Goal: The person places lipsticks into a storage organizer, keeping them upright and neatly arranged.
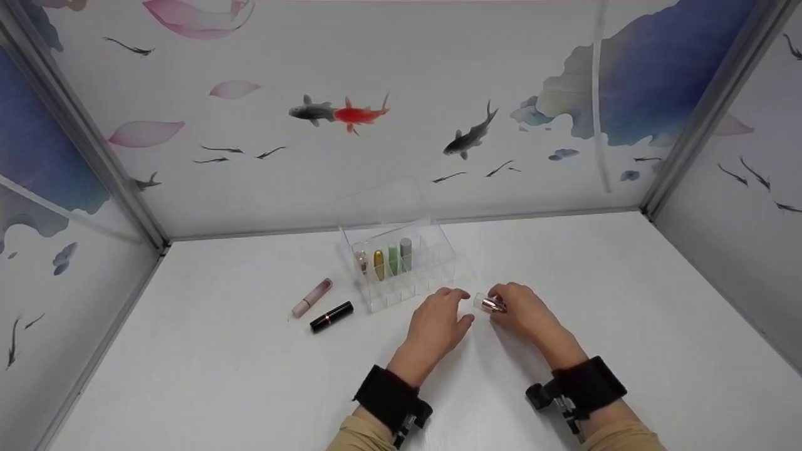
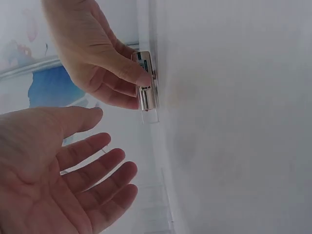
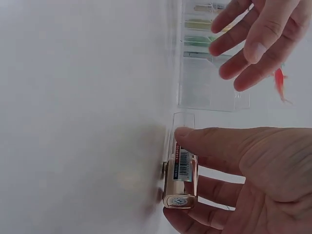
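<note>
My right hand (image 1: 527, 314) pinches a gold lipstick (image 3: 184, 168) with a clear cap, low over the white table. A barcode label and round base sticker show on it in the right wrist view. Just to the left, my left hand (image 1: 433, 324) is held with fingers spread and nothing in it, as the left wrist view shows. Beyond both hands stands a clear divided organizer box (image 1: 391, 297), its transparent lid (image 1: 382, 203) raised. A small clear-and-gold tube (image 1: 362, 262), a gold tube (image 1: 379, 265), a green tube (image 1: 393, 260) and a grey tube (image 1: 406, 254) stand in its compartments.
Left of the box, a pink lip gloss tube (image 1: 312, 298) and a black lipstick (image 1: 332, 317) lie on the white table (image 1: 219, 376). Printed panels with fish (image 1: 360, 114) and petals wall the table at the back and sides.
</note>
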### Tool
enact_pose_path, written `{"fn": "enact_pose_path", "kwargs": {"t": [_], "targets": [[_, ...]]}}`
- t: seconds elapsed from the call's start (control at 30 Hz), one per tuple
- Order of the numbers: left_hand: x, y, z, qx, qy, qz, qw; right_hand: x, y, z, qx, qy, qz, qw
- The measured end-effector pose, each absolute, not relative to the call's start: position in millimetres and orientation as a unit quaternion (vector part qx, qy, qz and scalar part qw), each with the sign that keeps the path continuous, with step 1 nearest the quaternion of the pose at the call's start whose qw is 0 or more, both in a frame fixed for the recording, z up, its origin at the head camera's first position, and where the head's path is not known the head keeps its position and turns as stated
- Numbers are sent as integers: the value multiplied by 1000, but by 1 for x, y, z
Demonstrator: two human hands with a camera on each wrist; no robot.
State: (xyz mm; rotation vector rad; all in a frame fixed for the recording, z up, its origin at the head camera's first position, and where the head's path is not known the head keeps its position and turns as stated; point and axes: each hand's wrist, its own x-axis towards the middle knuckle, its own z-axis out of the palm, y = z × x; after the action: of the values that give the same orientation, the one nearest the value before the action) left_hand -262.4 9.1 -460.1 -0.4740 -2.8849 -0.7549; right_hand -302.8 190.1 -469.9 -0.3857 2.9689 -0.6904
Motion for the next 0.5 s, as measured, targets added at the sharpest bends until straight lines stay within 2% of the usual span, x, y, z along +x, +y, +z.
{"fn": "enact_pose_path", "kwargs": {"t": [0.23,0.5], "targets": [[-266,18,-467,-163,-952,-259,-18,-303,192,-472,-134,967,-217,16],[-271,22,-471,-173,-931,-315,-70,-301,189,-470,-161,956,-242,32]]}}
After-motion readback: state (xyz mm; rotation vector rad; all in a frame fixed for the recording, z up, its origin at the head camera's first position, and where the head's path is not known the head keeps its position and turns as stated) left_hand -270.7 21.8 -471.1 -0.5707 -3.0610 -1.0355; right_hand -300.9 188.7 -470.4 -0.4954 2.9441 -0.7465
